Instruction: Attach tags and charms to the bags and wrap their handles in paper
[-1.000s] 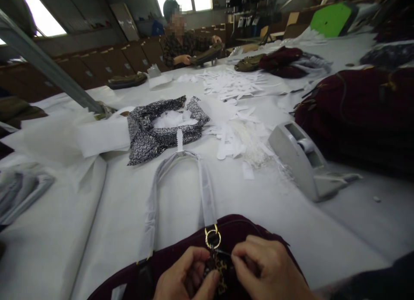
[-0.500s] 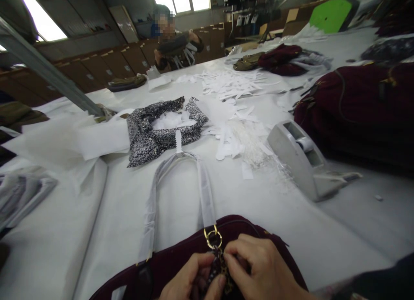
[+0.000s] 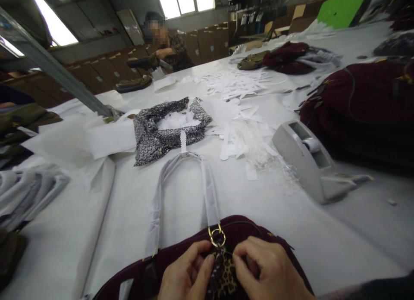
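Observation:
A dark maroon handbag [image 3: 181, 261] lies at the near edge of the white table. Its paper-wrapped handles [image 3: 207, 183] stretch away from me, joined to a gold ring [image 3: 216, 236]. Under that ring hangs a leopard-print tag [image 3: 224, 276]. My left hand [image 3: 186, 274] pinches the tag's left side with closed fingers. On the tag's right, my right hand [image 3: 268, 270] is curled shut, thumb and forefinger pressed at the tag's top just below the ring.
A grey tape dispenser [image 3: 310, 162] stands to the right. A black-and-white patterned cloth [image 3: 155, 136] with white paper lies behind the handles, with paper scraps [image 3: 239, 136] beside it. Maroon bags [image 3: 362, 101] pile at right. Another person [image 3: 168, 45] works at the far side.
My view has shifted slightly. My fingers have moved on the tag, whose leopard print now shows more. The far person has swung a bag from in front of them over to their side.

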Tool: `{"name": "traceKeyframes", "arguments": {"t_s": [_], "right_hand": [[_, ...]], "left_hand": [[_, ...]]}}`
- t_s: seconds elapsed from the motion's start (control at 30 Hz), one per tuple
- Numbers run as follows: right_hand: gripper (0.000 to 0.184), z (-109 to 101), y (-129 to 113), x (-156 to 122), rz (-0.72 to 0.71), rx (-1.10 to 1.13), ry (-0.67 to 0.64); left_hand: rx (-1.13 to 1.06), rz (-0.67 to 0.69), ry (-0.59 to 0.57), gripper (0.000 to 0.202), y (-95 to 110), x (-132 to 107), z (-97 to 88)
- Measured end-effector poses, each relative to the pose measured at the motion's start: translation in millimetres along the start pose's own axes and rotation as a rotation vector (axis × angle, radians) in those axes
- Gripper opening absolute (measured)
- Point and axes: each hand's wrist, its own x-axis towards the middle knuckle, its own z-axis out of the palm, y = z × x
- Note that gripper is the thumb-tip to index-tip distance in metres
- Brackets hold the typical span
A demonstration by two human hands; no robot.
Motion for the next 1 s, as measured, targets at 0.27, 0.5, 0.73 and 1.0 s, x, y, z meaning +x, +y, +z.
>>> {"name": "traceKeyframes", "arguments": {"t_s": [0.27,0.5,0.73,1.0], "right_hand": [[0.017,4,1,-1,0.001,0.004,0.052],[0.018,2,-2,0,0.041,0.022,0.007],[0.02,1,-2,1,0.045,0.078,0.037],[0.021,-1,-5,4,0.067,0.153,0.037]], "left_hand": [[0.105,0.129,0.098,0.023,7,4,2.9],[0.1,0.031,-0.005,0.022,15,6,2.5],[-0.128,-0.087,-0.106,0.018,30,5,-0.4],[0.069,0.0,0.034,0.014,34,-5,-4.7]]}}
